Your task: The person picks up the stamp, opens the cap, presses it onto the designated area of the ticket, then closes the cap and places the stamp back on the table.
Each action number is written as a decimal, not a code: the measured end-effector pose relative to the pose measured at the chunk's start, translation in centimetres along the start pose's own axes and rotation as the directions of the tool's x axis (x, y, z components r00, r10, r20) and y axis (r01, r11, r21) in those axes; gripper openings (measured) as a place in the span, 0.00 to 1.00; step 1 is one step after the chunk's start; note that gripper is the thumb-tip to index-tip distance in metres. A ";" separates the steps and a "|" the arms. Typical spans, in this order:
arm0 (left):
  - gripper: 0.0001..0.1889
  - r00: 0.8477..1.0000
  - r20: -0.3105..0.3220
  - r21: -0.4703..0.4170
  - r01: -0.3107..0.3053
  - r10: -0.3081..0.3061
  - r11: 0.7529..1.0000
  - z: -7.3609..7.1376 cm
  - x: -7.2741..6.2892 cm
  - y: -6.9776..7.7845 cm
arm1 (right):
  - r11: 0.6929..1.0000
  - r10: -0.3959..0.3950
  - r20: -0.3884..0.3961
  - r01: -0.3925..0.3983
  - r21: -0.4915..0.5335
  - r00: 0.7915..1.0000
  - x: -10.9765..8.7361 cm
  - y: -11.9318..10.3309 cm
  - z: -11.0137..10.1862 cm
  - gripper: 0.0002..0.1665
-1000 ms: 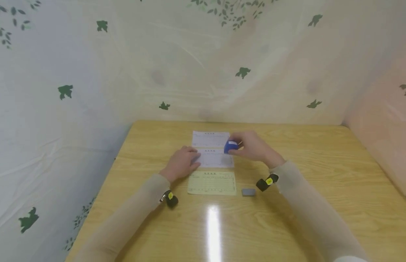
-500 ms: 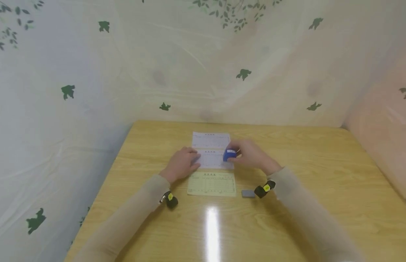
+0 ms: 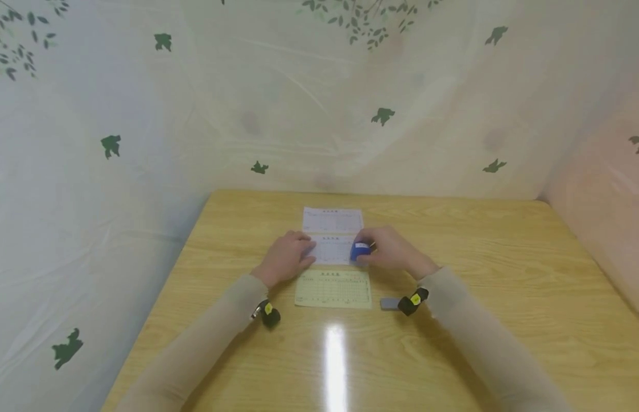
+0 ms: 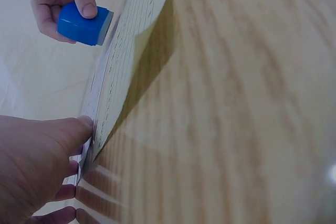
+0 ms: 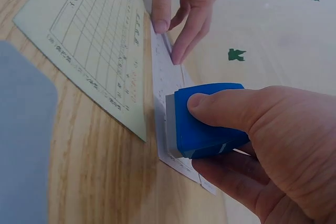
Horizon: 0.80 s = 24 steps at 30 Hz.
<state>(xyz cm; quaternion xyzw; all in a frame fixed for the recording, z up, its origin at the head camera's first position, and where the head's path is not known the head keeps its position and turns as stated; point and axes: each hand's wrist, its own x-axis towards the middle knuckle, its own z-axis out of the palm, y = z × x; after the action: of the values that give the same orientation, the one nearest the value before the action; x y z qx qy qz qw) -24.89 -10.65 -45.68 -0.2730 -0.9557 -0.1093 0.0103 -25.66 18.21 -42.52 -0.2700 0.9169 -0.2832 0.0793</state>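
Note:
My right hand (image 3: 393, 249) grips a blue stamp (image 5: 210, 119) with a grey base, thumb on one side and fingers on the other. The stamp is over the right part of the middle white form (image 3: 332, 250); in the left wrist view its base looks a little above the paper, though exact contact is hard to tell. On that form's left edge rest the fingers of my left hand (image 3: 287, 257), holding nothing. Nearer to me lies a yellowish-green printed form (image 3: 333, 289), its corner lifted off the table. Beyond the middle form is another white form (image 3: 332, 220).
A small grey-blue block (image 3: 388, 304) lies on the wooden table (image 3: 479, 240), right of the green form and partly behind the right wrist's black camera (image 3: 409, 305). A pale cloth (image 3: 319, 114) with green leaf and bird prints hangs behind and beside the table.
My right hand has brought the stamp toward me and slightly left, from near the far white form to the middle one's right part. My left hand has stayed in place.

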 end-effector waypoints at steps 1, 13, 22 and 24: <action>0.25 1.000 0.000 0.001 -0.001 0.001 1.000 0.0 0.0 0.0 | 1.000 -0.003 0.003 0.003 0.002 1.000 0.0 0.0 0.1 0.10; 0.25 1.000 -0.012 0.016 -0.012 0.012 1.000 0.2 0.2 -0.2 | 1.000 0.012 0.016 -0.011 -0.028 1.000 0.1 -0.4 0.4 0.11; 0.25 1.000 -0.006 0.006 -0.006 0.006 1.000 0.0 0.2 -0.2 | 0.999 -0.001 0.018 0.001 -0.036 1.000 0.1 -0.5 0.5 0.10; 0.25 1.000 -0.008 0.004 -0.007 0.007 1.000 0.1 0.2 -0.3 | 0.999 -0.004 0.018 0.005 -0.040 1.000 0.2 -0.5 0.5 0.10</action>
<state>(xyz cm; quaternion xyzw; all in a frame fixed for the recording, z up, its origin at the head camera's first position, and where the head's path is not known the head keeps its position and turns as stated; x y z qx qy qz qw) -25.20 -10.73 -45.83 -0.2759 -0.9549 -0.1084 0.0153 -25.41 17.54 -42.69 -0.2761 0.9210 -0.2624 0.0814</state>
